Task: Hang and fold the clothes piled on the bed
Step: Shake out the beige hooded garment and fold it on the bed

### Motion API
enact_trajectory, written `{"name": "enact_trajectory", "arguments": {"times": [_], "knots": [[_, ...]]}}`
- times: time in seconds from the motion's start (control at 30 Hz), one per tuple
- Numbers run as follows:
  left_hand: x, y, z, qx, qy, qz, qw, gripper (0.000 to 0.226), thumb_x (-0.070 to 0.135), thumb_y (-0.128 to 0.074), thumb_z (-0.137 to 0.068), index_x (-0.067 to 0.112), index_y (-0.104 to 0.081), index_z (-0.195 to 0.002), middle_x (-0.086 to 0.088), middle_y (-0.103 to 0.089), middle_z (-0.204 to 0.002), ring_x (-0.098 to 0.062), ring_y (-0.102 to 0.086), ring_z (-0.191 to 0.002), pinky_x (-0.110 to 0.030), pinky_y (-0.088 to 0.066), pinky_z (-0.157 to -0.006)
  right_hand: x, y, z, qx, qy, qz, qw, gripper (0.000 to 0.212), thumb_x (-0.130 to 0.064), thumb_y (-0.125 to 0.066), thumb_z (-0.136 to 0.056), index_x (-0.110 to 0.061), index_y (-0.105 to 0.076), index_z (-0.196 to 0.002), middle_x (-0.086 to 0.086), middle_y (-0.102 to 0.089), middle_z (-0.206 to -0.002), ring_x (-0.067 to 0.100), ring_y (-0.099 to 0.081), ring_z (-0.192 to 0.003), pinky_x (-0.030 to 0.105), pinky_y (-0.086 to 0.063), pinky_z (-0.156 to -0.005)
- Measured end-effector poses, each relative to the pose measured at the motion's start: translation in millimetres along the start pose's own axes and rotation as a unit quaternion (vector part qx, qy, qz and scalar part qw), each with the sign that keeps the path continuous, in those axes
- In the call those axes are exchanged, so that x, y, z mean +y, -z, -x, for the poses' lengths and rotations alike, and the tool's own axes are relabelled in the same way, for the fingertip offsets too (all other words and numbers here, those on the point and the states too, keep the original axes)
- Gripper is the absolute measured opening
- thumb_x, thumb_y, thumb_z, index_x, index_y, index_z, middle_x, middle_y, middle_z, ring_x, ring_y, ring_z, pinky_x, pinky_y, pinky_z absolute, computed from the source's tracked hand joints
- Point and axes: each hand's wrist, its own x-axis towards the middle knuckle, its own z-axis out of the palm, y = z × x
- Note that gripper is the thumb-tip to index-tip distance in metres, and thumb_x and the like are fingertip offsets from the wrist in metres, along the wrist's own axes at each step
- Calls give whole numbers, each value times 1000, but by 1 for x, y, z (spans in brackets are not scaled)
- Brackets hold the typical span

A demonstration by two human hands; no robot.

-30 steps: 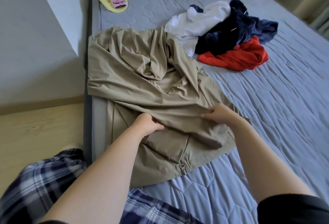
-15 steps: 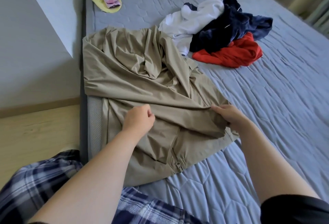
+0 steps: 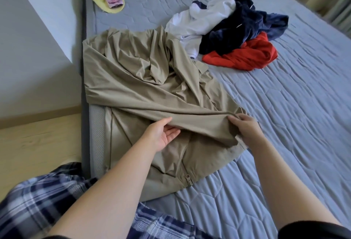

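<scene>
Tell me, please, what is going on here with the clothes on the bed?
A person is folding a tan jacket spread on the bed. The left hand and the right hand each hold a sleeve laid across its body, the right at the cuff end. A pile of white, navy and red clothes lies just beyond, not yet folded.

My left grip (image 3: 163, 134), at centre frame, lies palm up, thumb over and fingers under a tan thin-fabric jacket sleeve (image 3: 199, 122). My right grip (image 3: 245, 129), just right of centre, knuckles up, pinches the sleeve's end. Both bare forearms reach in from the bottom edge.
</scene>
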Motion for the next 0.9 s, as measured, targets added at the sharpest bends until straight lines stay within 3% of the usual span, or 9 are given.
{"name": "enact_trajectory", "arguments": {"times": [0.1, 0.27, 0.3, 0.37, 0.43, 0.57, 0.67, 0.73, 0.9], "knots": [[-4, -1, 7, -41, 67, -93, 993, 23, 15, -43, -100, 1, -57, -89, -15, -70, -71, -23, -70, -57, -24, -56, -48, -2, -1, -3, 91, -22, 14, 996, 27, -25, -75, -80, 1, -69, -85, 17, -63, -83, 33, -60, -78, 41, -50, -72], [-12, 8, 4, 70, 51, -436, 896, 37, 28, -42, -98, 4, -53, -72, -9, -65, -57, -15, -63, -42, -20, -48, -43, 0, -6, 3, 109, -30, 198, 974, 23, -23, -73, -80, -6, -65, -68, 5, -57, -61, 21, -53, -62, 30, -37, -55], [-6, 10, 2, 104, -5, -543, 833, 37, 30, -45, -95, 6, -54, -69, -7, -66, -58, -17, -64, -46, -21, -46, -47, -1, -7, 4, 125, -15, 241, 962, 20, -22, -70, -81, -6, -65, -69, 6, -58, -62, 23, -53, -64, 29, -36, -55], [3, 17, -5, 195, -206, -741, 609, 30, 34, -50, -89, 14, -53, -66, -3, -66, -73, -23, -64, -69, -25, -39, -58, -7, -8, 7, 145, 7, 282, 948, 15, -13, -64, -80, -6, -60, -67, 7, -56, -61, 25, -52, -62, 28, -34, -53], [5, 18, -1, 157, -375, -740, 536, 13, 30, -56, -84, 21, -56, -75, 1, -63, -88, -24, -59, -86, -28, -34, -64, -19, -12, 11, 130, 13, 295, 947, 15, -6, -57, -79, -6, -52, -65, 8, -52, -61, 25, -48, -58, 27, -31, -48], [-9, 23, -12, -20, -308, -744, 592, 41, 15, -54, -80, 26, -64, -118, 5, -62, -121, -17, -53, -114, -28, -42, -97, -63, -31, 25, 29, 56, 191, 979, 8, -8, -62, -84, -1, -64, -84, 10, -59, -66, 24, -57, -63, 23, -40, -46], [-3, 16, -12, -35, -197, -481, 853, 41, -6, -40, -85, 10, -68, -111, -3, -68, -106, -22, -60, -107, -26, -47, -94, -99, -51, 42, -218, 13, -115, 969, 30, -26, -58, -94, -4, -59, -114, 12, -72, -83, 20, -71, -70, 22, -53, -51], [10, 13, -6, 2, -106, -247, 963, 27, 7, -38, -94, 11, -65, -94, -7, -66, -91, -23, -62, -88, -25, -48, -76, -108, -60, 45, -299, -6, -171, 939, 35, -34, -47, -99, -8, -51, -121, 20, -69, -104, 30, -71, -90, 29, -58, -63], [29, 25, -7, 10, -20, -94, 995, 50, 67, -37, -88, 24, -57, -102, -5, -64, -104, -20, -59, -98, -37, -46, -78, -80, -83, 33, -108, 86, 120, 983, 29, -21, -56, -94, -2, -61, -114, 4, -68, -86, 14, -65, -72, 26, -51, -64]]}}
